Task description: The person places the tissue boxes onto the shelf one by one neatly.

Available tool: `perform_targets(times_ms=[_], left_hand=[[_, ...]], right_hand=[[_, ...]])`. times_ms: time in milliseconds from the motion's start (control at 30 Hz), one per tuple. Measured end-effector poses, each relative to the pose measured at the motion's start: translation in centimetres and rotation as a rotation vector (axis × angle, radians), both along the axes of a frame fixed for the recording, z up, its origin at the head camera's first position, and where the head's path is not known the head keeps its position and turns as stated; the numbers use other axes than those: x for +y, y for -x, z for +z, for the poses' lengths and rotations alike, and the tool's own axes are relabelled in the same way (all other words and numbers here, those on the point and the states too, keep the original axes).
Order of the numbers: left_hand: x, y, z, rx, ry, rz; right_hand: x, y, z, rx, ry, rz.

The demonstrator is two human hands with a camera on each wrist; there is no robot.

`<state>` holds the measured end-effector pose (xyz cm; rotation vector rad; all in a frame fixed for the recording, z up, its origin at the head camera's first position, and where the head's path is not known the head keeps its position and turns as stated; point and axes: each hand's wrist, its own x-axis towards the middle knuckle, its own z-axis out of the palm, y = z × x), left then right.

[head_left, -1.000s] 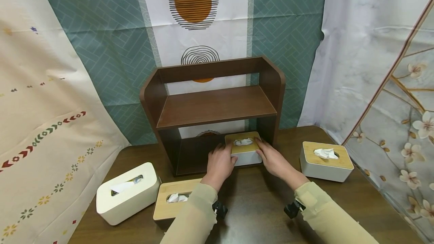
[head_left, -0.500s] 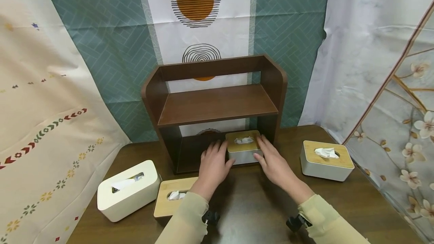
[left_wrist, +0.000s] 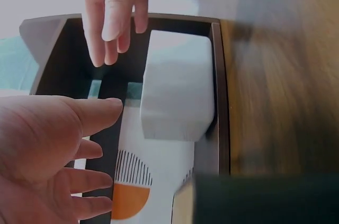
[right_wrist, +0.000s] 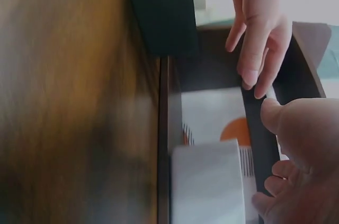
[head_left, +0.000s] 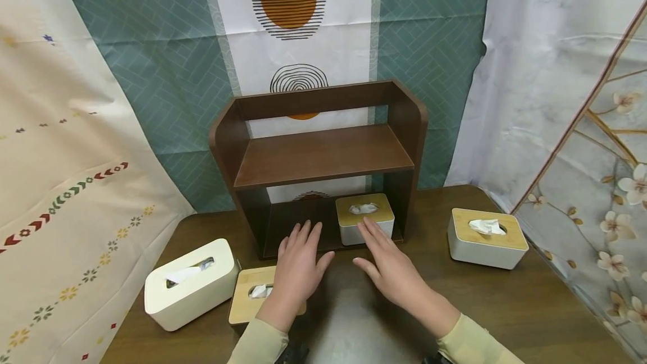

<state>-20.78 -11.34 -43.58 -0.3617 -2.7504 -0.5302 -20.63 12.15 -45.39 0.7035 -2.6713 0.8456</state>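
Tissue box (head_left: 351, 218) is sitting just right of mid-frame, low in the shelf (head_left: 323, 153). L hand (head_left: 298, 268) & R hand (head_left: 391, 269) are hanging near, thumbs & fingers apart, gripping nothing. I'm thinking: go slow, don't bump it.

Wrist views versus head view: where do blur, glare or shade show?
Head: pale glare on the table near the bottom edge, dim shade in the shelf unit's lower level, shelved tissue box fairly crisp; left wrist: table grain soft, upper left corner washed out; right wrist: table grain heavily smeared.
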Motion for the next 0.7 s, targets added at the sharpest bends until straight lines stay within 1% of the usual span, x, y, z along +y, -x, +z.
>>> perform_targets(times_ms=[167, 333, 467, 567, 700], left_hand=[[-1.8, -1.6, -0.2, 0.028, -0.002, 0.024], [-3.8, -3.1, -0.3, 0.033, -0.016, 0.038], [-5.4, -4.3, -0.4, 0.044, -0.027, 0.052], [-6.5, -5.1, -0.6, 0.039, -0.039, 0.070], [-7.7, -6.0, -1.0, 0.030, -0.056, 0.084]], right_hand=[[-1.5, -1.1, -0.2, 0.003, -0.014, 0.056], [-2.6, -2.0, -0.5, 0.008, -0.019, 0.099], [-3.7, -2.7, -0.8, -0.023, -0.027, 0.128], [-4.6, -3.2, -1.0, -0.041, -0.037, 0.155], [-5.6, -3.8, -1.3, -0.051, -0.060, 0.187]])
